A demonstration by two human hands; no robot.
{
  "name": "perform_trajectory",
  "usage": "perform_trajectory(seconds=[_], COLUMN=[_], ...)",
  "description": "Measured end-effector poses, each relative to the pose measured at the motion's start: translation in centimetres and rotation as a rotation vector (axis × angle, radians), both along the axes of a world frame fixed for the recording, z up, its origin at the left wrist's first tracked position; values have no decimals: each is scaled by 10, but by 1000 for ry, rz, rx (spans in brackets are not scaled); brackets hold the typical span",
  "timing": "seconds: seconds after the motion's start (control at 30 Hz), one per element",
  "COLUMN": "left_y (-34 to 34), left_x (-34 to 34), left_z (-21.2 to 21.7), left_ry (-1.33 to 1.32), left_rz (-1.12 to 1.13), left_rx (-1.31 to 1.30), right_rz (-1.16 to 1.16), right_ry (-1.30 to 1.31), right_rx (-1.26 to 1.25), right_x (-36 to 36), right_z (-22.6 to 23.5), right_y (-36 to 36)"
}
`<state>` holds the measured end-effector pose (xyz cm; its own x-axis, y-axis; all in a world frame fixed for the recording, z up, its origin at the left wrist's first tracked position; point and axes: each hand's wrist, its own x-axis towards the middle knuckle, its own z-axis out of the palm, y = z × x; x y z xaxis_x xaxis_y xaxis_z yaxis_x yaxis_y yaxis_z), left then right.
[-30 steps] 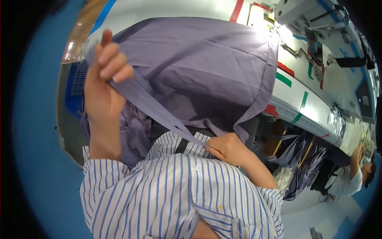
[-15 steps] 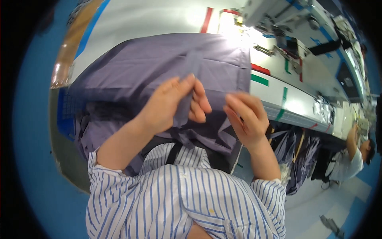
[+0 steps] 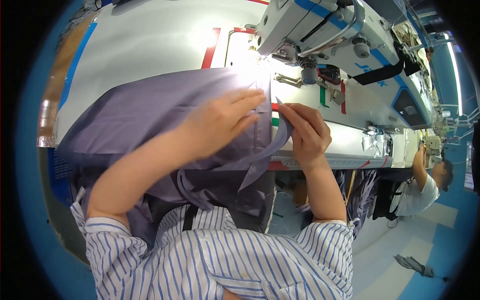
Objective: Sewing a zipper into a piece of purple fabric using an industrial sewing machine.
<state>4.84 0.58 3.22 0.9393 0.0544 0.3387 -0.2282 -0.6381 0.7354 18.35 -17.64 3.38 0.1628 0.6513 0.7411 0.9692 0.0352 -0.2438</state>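
A large grey-lilac fabric piece lies spread over the white sewing table and hangs off its near edge. My left hand rests flat on the cloth, fingers stretched toward its right edge. My right hand pinches a narrow strip of the same fabric at that edge, just right of my left fingertips. The strip trails down over the table's front. The sewing machine stands beyond both hands.
Red and green tape marks lie on the tabletop near the machine. A blue crate sits under the table at the left. Another person in a white shirt works at a table far right. More fabric hangs below the table.
The fabric, earlier lifted before me, now lies flat on the table. Both hands have moved forward and down onto its right edge, nearer the machine.
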Motion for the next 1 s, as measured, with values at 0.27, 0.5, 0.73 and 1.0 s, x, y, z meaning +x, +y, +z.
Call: perform_trajectory(seconds=[0.27,0.5,0.73,1.0], left_y=[33,28,28,30], left_x=[36,11,8,8], left_z=[-35,-24,-21,-22], left_ry=[-98,-87,-58,-88], left_rz=[-59,-114,-97,-55], left_rx=[540,441,416,366], right_rz=[107,189,148,149], right_ry=[-110,-166,-190,-204], right_rx=[-97,-262,-294,-258], right_x=[43,31,25,23], right_z=[-11,-16,-16,-14], right_y=[17,31,34,40])
